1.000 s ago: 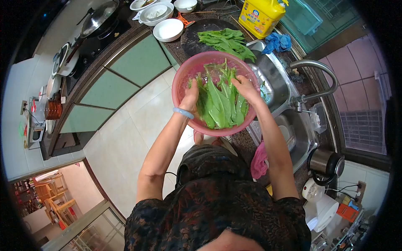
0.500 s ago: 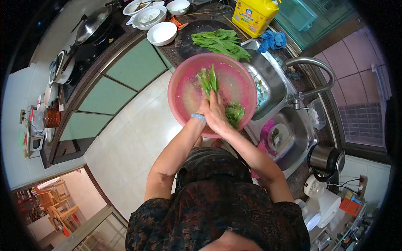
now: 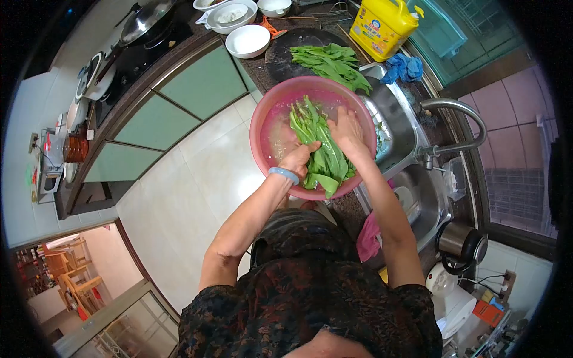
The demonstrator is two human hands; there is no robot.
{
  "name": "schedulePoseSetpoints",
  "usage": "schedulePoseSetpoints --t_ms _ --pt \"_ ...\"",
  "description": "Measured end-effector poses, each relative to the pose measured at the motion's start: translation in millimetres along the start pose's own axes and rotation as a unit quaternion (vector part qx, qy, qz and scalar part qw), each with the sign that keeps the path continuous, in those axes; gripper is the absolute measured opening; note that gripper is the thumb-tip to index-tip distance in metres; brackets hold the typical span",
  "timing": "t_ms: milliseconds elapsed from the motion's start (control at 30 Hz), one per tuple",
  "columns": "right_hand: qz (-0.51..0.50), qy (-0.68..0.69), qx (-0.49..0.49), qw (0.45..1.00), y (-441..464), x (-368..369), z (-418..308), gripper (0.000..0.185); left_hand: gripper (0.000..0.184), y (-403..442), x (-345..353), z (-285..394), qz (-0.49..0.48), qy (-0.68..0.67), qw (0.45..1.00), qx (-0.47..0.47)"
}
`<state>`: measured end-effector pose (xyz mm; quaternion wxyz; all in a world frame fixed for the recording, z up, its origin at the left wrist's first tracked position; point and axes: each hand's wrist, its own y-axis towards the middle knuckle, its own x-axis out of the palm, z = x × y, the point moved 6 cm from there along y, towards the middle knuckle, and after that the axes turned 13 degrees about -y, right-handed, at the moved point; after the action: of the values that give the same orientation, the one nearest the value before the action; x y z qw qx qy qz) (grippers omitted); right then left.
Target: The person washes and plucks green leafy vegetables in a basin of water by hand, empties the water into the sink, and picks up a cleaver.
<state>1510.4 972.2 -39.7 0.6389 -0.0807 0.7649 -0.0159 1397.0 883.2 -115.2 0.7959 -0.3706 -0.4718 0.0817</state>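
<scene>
A pink basin (image 3: 257,134) of cloudy water holds a bunch of long leafy greens (image 3: 324,156). My left hand (image 3: 298,159), with a pale bracelet at the wrist, grips the greens at their lower left, thumb laid over the leaves. On the other side of the bunch, my right hand (image 3: 347,131) is in the water with its fingers apart, against or just beside the leaves. The fingertips are partly hidden by water. Beyond the basin, more leafy greens (image 3: 329,63) lie on a round dark chopping board (image 3: 278,58).
The double steel sink (image 3: 400,134) with its curved tap (image 3: 456,106) stands to the right. A yellow jug (image 3: 383,30) and a blue cloth (image 3: 403,68) sit behind it. White bowls (image 3: 248,42) stand at the back left, and a pink cloth (image 3: 369,238) hangs at the counter's front.
My hands were pressed together on a small bunch; now they are apart. The left grips a larger bunch spread across the basin, while the right has shifted to its right side.
</scene>
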Motion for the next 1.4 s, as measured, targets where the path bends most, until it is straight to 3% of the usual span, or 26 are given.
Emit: schedulePoseSetpoints --t_ms 33,67,133,233,300,333,400,433,467,500,533,600,633,667,733,767,800,867,900,1000,1033,1100,1267,1400 --pt "0.095 0.019 -0.05 0.994 5 -6 -5 0.036 0.028 -4 0 3 0.007 0.026 1.0 0.016" --pt "0.094 0.017 -0.053 0.994 13 -6 -9 0.036 0.028 -4 2 4 0.007 0.023 1.0 0.017" --pt "0.038 0.137 -0.086 0.986 34 0 -25 0.041 0.027 -4 -2 0 0.059 0.025 0.997 -0.034" --pt "0.037 0.129 -0.085 0.987 61 28 -41 0.037 0.027 -3 2 -4 0.072 0.024 0.994 -0.075" --pt "-0.014 0.187 -0.095 0.978 91 82 -30 0.036 0.028 -5 4 0 0.07 0.04 0.995 -0.061" --pt "-0.065 0.243 -0.101 0.963 94 89 -33 0.034 0.028 -5 4 1 0.066 0.056 0.995 -0.049" --pt "-0.064 0.253 -0.074 0.963 85 83 -24 0.026 0.034 28 -24 -8 0.054 0.066 0.994 -0.064" --pt "-0.069 0.226 -0.066 0.969 79 78 -20 0.026 0.04 32 -21 4 -0.023 0.177 0.984 0.028" --pt "-0.074 0.199 -0.059 0.976 75 72 -18 0.026 0.046 33 -16 15 -0.099 0.283 0.946 0.12" --pt "0.03 0.186 -0.093 0.978 77 71 -15 0.023 0.057 25 -9 34 -0.109 0.377 0.88 0.267" --pt "0.034 0.186 -0.093 0.977 74 61 -16 0.023 0.069 4 6 55 -0.075 0.462 0.782 0.412" --pt "0.09 0.24 -0.114 0.96 60 29 -17 0.027 0.077 -14 22 76 0.084 0.688 0.644 0.323" --pt "0.066 0.283 -0.096 0.952 50 9 -21 0.023 0.07 -28 34 85 0.103 0.654 0.632 0.403" --pt "0.068 0.284 -0.093 0.952 44 -1 -21 0.023 0.07 -29 43 91 0.1 0.656 0.631 0.402" --pt "0.003 0.4 -0.124 0.908 35 -19 -29 0.019 0.057 -30 71 113 -0.015 0.499 0.731 0.465" --pt "0.008 0.365 -0.132 0.921 25 -35 -31 0.015 0.036 -33 84 119 -0.042 0.468 0.741 0.479" --pt "0.011 0.365 -0.132 0.921 25 -35 -30 0.015 0.036 -32 90 124 -0.044 0.469 0.74 0.48" --pt "-0.015 0.479 -0.169 0.861 24 -34 -31 0.015 0.023 -25 98 127 -0.125 0.415 0.81 0.395" --pt "-0.052 0.457 -0.169 0.872 18 -45 -33 0.015 0.016 -43 113 128 -0.128 0.38 0.841 0.363" --pt "-0.089 0.414 -0.207 0.882 7 -70 -34 0.017 0.014 -46 122 136 -0.137 0.419 0.819 0.367" --pt "-0.087 0.415 -0.207 0.882 3 -76 -35 0.017 0.013 -43 122 135 -0.148 0.38 0.851 0.33" --pt "-0.118 0.572 -0.163 0.795 -3 -83 -38 0.019 0.013 -48 126 138 -0.16 0.372 0.861 0.307" --pt "-0.117 0.532 -0.192 0.816 -8 -100 -36 0.02 0.015 -55 132 134 -0.226 0.308 0.884 0.269" --pt "-0.098 0.486 -0.18 0.85 -8 -99 -32 0.022 0.016 -71 141 134 -0.215 0.351 0.853 0.321"
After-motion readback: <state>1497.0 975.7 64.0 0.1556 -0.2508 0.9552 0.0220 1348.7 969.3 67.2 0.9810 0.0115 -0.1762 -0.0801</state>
